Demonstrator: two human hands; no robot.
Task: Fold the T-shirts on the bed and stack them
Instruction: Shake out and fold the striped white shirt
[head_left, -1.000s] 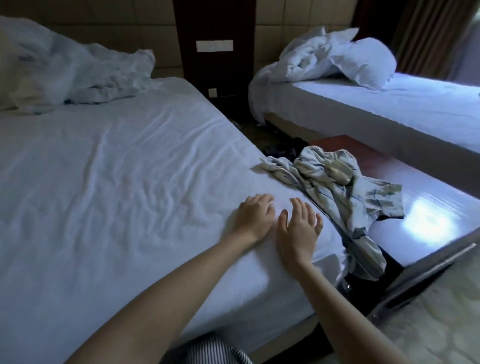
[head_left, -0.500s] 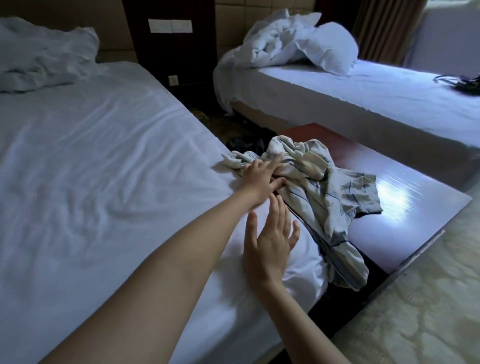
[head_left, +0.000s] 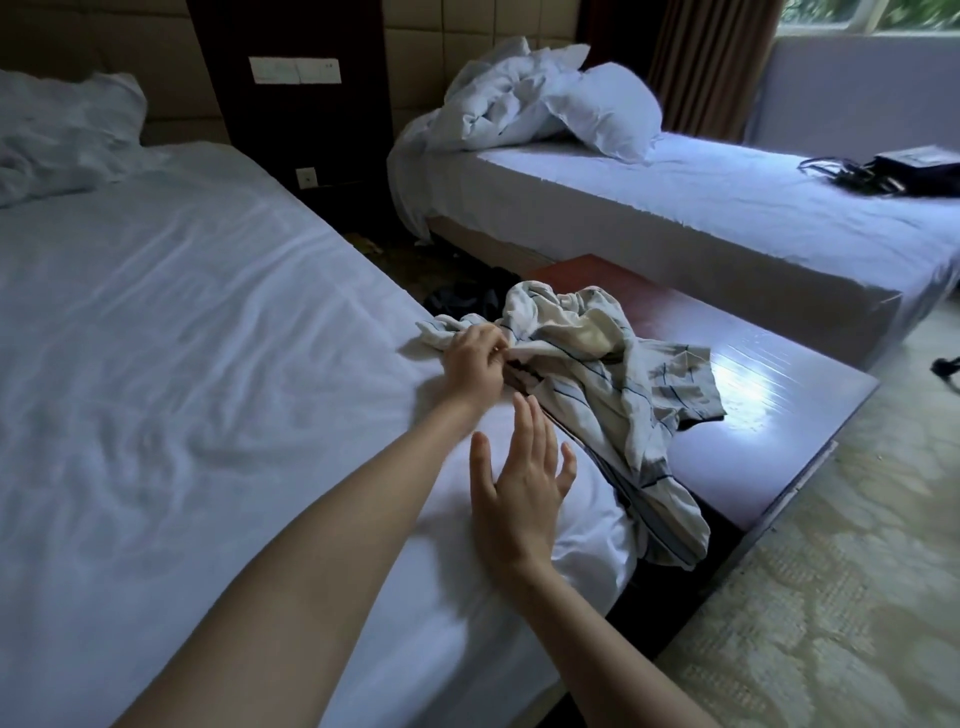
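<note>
1. The left hand (head_left: 475, 358) is out at the right edge of the bed (head_left: 182, 338), fingers curled, pinching a fold of the shirt (head_left: 597, 374). That's a real hold on the cloth.
2. The right hand (head_left: 519, 478) is nearer the camera, fingers straight and a little spread, holding nothing. It's over the bed's corner, just beside the shirt's lower part. I can't tell whether the palm touches the sheet.
3. The shirt is pale with thin dark stripes, one crumpled heap. Part lies on the bed's edge and part spills onto the red-brown bench (head_left: 753, 395) alongside, with a tail hanging down past the mattress corner.
4. One sleeve lies flat on the bench's glossy top, right by the glare of window light.
5. At the head of the near bed sits rumpled white bedding (head_left: 57, 140).
6. Across the gap, a second bed (head_left: 727, 208) carries a heaped duvet (head_left: 519, 109) at its head and a dark bag (head_left: 904, 169) far right.
7. Between the beds, a switch panel (head_left: 294, 70) sits on the dark wall, and a curtain (head_left: 711, 62) hangs by the window.
</note>
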